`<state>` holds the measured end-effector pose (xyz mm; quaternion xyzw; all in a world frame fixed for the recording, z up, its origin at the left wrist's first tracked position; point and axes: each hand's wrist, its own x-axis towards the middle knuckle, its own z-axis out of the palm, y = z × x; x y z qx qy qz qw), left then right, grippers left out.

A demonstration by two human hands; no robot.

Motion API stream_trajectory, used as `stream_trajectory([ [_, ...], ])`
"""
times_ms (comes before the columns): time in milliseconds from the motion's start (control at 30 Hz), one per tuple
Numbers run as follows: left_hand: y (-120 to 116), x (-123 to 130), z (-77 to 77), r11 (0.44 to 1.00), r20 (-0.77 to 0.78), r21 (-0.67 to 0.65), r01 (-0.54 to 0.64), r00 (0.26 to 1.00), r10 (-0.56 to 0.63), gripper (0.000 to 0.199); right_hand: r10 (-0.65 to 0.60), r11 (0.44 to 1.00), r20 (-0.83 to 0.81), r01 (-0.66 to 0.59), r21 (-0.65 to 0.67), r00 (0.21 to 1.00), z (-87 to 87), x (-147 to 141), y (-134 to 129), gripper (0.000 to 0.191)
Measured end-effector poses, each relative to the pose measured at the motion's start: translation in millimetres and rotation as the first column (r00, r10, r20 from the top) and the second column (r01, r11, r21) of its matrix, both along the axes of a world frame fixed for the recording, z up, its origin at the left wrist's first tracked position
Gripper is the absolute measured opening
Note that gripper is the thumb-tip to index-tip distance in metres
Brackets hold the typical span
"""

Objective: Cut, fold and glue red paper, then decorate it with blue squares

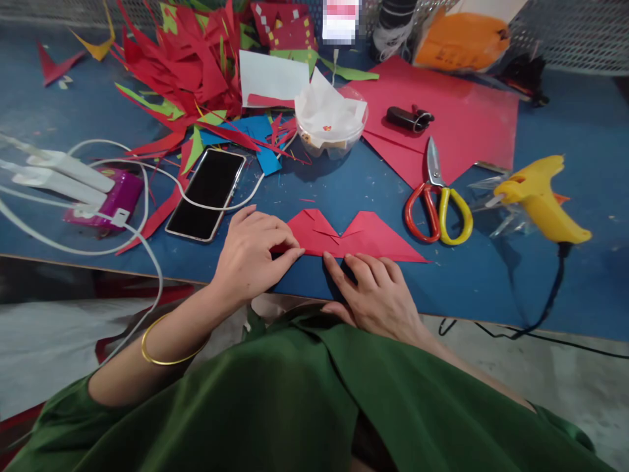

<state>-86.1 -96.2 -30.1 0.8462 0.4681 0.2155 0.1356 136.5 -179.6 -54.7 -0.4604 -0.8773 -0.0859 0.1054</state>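
Observation:
A folded red paper (376,237) with two raised peaks and a notch between them lies flat near the front edge of the blue table. My left hand (255,252) rests over its left end, thumb and fingers closed on the paper there. Along the lower edge, the fingertips of my right hand (376,285) touch the paper right of its notch; the fingers are spread, with the thumb lower at the table edge. To the right of the paper lie scissors (435,196) with one red and one yellow handle.
A phone (206,195) and white cables lie left, beside a purple pack (111,200). Behind are paper scraps (191,72), a clear bowl (331,121) and red sheets (452,118). A yellow glue gun (545,196) sits right on the blue table (491,288).

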Motion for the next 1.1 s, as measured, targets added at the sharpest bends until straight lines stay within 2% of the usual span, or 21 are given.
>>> stream_trajectory([
  [300, 3.8, -3.5, 1.4, 0.994, 0.049, -0.104, 0.044, 0.998, -0.039, 0.018, 0.016, 1.0, 0.025, -0.017, 0.009, 1.0, 1.4, -1.1, 3.6, 0.07],
  [533, 0.3, -5.2, -0.5, 0.988, 0.1, -0.153, -0.008, 0.995, 0.023, 0.017, 0.016, 1.0, -0.007, -0.016, 0.013, 1.0, 4.1, -3.2, 5.6, 0.067],
  [733, -0.4, -4.8, -0.1, 0.994, 0.069, -0.108, -0.017, 0.997, 0.024, 0.016, 0.112, 0.992, -0.067, -0.115, -0.046, 0.991, 4.1, -8.5, 11.3, 0.072],
  [900, -0.2, -3.3, 0.9, 0.998, 0.021, -0.069, -0.002, 1.0, 0.004, 0.015, 0.093, 0.992, -0.037, -0.096, -0.083, 0.995, 3.9, -12.7, 15.0, 0.076],
  [1100, 0.5, -4.2, 0.3, 0.997, 0.031, -0.074, -0.01, 0.999, 0.012, 0.019, 0.087, 0.992, -0.023, -0.089, -0.09, 0.996, 5.5, -12.0, 14.8, 0.069],
])
